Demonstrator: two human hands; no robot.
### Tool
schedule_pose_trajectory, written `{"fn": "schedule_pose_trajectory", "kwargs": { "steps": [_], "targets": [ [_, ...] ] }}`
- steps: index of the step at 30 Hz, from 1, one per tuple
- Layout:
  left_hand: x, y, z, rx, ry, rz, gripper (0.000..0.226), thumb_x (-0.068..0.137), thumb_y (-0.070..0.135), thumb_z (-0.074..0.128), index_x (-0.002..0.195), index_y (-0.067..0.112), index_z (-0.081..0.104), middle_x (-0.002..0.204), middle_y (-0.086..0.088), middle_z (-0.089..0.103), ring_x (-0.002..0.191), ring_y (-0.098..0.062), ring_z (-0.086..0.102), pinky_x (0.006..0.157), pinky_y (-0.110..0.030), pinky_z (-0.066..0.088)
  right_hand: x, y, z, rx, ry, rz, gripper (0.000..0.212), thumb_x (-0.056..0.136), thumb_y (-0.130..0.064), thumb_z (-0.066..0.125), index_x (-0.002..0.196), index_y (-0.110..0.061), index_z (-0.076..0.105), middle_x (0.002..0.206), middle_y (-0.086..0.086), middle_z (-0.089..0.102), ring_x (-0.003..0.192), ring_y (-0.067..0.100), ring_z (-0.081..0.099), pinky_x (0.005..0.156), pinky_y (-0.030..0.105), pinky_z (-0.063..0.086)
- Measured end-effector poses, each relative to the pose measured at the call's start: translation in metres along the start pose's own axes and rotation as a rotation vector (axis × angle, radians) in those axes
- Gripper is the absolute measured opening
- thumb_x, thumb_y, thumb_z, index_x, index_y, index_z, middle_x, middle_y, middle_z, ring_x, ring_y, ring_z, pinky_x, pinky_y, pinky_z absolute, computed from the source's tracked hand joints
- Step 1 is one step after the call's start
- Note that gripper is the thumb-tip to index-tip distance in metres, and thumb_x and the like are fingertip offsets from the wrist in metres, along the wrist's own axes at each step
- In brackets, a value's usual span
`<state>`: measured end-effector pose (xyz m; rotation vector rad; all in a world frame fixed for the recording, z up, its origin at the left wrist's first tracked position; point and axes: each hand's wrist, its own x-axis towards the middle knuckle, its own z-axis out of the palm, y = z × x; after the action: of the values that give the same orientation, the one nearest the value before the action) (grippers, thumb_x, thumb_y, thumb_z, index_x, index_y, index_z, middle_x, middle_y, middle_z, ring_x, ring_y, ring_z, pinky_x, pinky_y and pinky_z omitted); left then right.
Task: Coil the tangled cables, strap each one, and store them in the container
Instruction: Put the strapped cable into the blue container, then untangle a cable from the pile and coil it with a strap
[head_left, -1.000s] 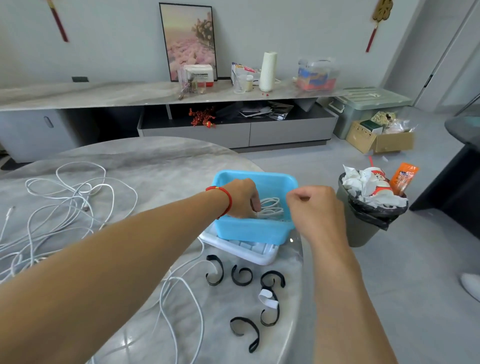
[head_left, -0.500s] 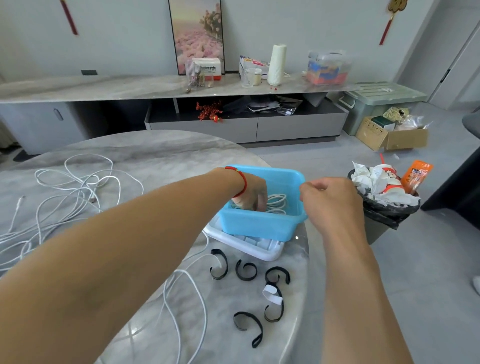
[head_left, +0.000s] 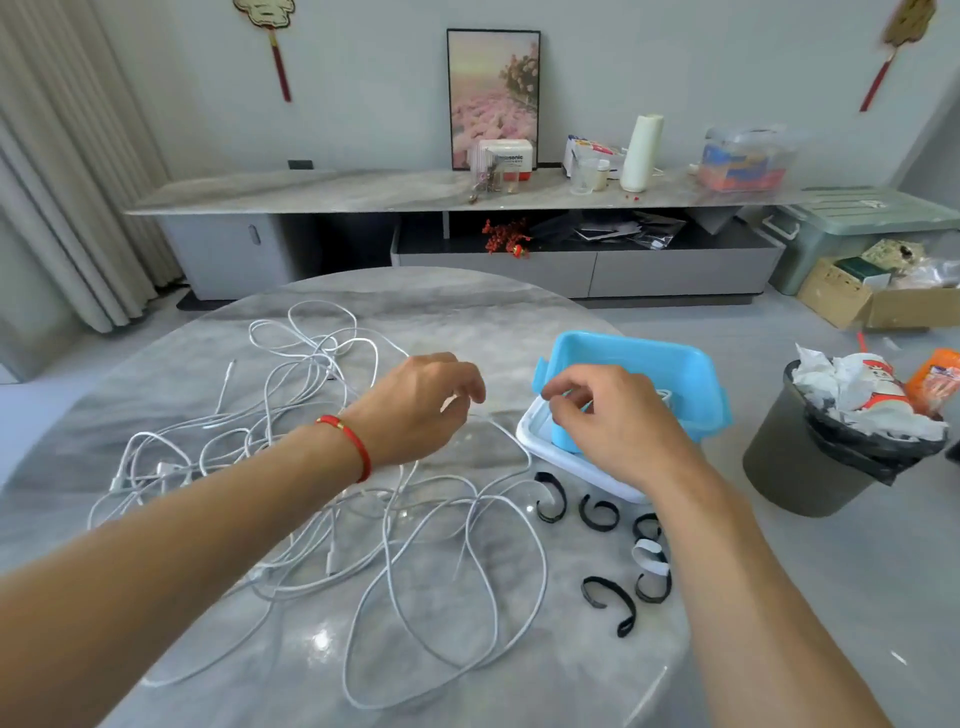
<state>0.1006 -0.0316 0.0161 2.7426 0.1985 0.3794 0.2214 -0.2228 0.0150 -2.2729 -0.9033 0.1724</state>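
Both hands have left the blue container (head_left: 631, 358); loosely curled fingers (head_left: 470, 387) hold nothing; coiled cable inside mostly hidden.

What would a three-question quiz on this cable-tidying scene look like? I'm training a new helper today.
1. True or false: the tangled white cables lie on the round grey marble table.
2. Which hand wears the thin red bracelet? A) left hand B) right hand
3. Fill in: the curled black straps lie on the table in front of the blue plastic ____.

Key: 1 true; 2 A; 3 container.
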Motion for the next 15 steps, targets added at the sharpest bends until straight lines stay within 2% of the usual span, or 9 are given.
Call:
{"fn": "schedule_pose_trajectory", "kwargs": {
  "steps": [3,5,6,8,9,11,13,15],
  "targets": [
    [-0.054,-0.028,-0.006,0.107,-0.05,-0.011,0.018,0.097,0.023,0.057,0.108,0.017,0.069,0.103,-0.003,0.065,0.097,-0.024,0.06,0.086,-0.034,0.046,-0.011,-0.021,0.037,-0.204,-0.212,-0.139,0.02,0.096,-0.024,0.062,0.112,-0.026,0.073,0.109,-0.007,0.069,0.094,0.013,0.064,0.087,0.032,0.05],
    [-0.09,-0.039,-0.006,0.13,-0.121,0.002,0.027,0.098,0.038,0.055,0.117,0.022,0.066,0.11,-0.001,0.064,0.105,-0.023,0.059,0.092,-0.039,0.046,-0.017,-0.029,0.058,-0.332,-0.325,-0.196,0.031,0.095,-0.016,0.061,0.123,-0.028,0.067,0.128,-0.005,0.057,0.107,0.013,0.059,0.095,0.031,0.047],
    [-0.104,-0.043,-0.003,0.157,-0.177,0.028,0.036,0.098,0.047,0.051,0.127,0.028,0.062,0.12,0.0,0.062,0.115,-0.022,0.056,0.099,-0.039,0.043,-0.019,-0.028,0.066,-0.413,-0.375,-0.198,0.038,0.095,-0.011,0.058,0.127,-0.031,0.064,0.133,-0.005,0.053,0.116,0.015,0.057,0.097,0.032,0.046],
    [-0.127,-0.046,0.005,0.293,-0.314,0.127,0.052,0.098,0.061,0.04,0.147,0.046,0.038,0.146,0.007,0.046,0.137,-0.017,0.038,0.116,-0.047,0.025,-0.02,-0.023,0.076,-0.546,-0.415,-0.161,0.049,0.095,-0.003,0.054,0.132,-0.035,0.06,0.138,-0.007,0.054,0.127,0.018,0.054,0.097,0.032,0.045],
    [-0.137,-0.048,0.009,0.355,-0.378,0.157,0.055,0.096,0.067,0.034,0.149,0.053,0.028,0.155,0.01,0.035,0.145,-0.016,0.026,0.119,-0.056,0.014,-0.021,-0.023,0.082,-0.571,-0.412,-0.142,0.049,0.096,-0.004,0.055,0.133,-0.035,0.06,0.138,-0.007,0.057,0.128,0.018,0.055,0.096,0.031,0.046],
    [-0.144,-0.046,0.02,0.381,-0.48,0.133,0.057,0.093,0.075,0.026,0.147,0.057,0.026,0.162,0.013,0.022,0.151,-0.021,0.01,0.113,-0.072,-0.002,-0.02,-0.019,0.089,-0.551,-0.39,-0.107,0.037,0.099,-0.015,0.061,0.131,-0.032,0.063,0.134,-0.003,0.063,0.124,0.02,0.059,0.098,0.033,0.048],
    [-0.147,-0.047,0.029,0.397,-0.548,0.089,0.056,0.092,0.076,0.026,0.142,0.051,0.036,0.161,0.01,0.023,0.151,-0.028,0.008,0.106,-0.081,-0.003,-0.02,-0.024,0.092,-0.5,-0.351,-0.078,0.027,0.097,-0.026,0.068,0.124,-0.029,0.069,0.123,-0.001,0.068,0.115,0.021,0.063,0.096,0.035,0.05],
    [-0.146,-0.054,0.032,0.488,-0.594,0.087,0.047,0.097,0.064,0.035,0.138,0.041,0.042,0.159,0.005,0.025,0.15,-0.029,0.008,0.104,-0.083,0.003,-0.019,-0.03,0.088,-0.426,-0.26,-0.094,0.017,0.091,-0.029,0.074,0.108,-0.028,0.076,0.107,-0.004,0.072,0.105,0.017,0.065,0.09,0.035,0.052]
  ]
}}
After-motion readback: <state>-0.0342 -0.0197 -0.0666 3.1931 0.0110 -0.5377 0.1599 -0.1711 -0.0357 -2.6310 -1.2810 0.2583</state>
